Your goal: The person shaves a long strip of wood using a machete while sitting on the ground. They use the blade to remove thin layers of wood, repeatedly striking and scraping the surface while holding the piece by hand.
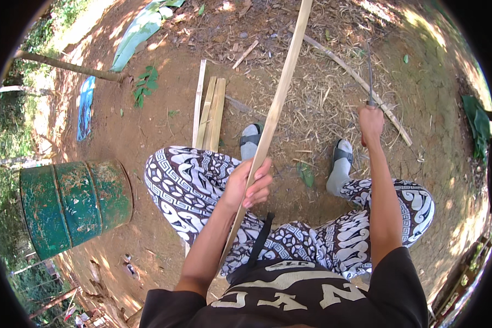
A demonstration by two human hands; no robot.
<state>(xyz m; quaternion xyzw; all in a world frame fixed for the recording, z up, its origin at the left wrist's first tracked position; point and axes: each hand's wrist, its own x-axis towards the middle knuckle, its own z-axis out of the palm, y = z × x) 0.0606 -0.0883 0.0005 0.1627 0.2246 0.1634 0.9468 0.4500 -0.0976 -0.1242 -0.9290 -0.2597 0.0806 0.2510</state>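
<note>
A long, pale wooden strip (282,90), possibly split bamboo, slants up and away across the middle of the view. My left hand (248,185) is closed around it over my left thigh, and its lower end passes beside my lap. Out to the right, my right hand (371,124) is wrapped around the handle of a long knife (370,74). The thin dark blade points away from me, seen nearly edge-on, and is apart from the strip. Much of the handle is hidden in my fist.
Several cut strips (217,112) lie beyond my left knee. A curved strip (352,74) lies on the dirt near the knife, among scattered shavings (306,117). A rusty green drum (74,199) is at the left, near a blue sheet (85,109) and a stick (74,66).
</note>
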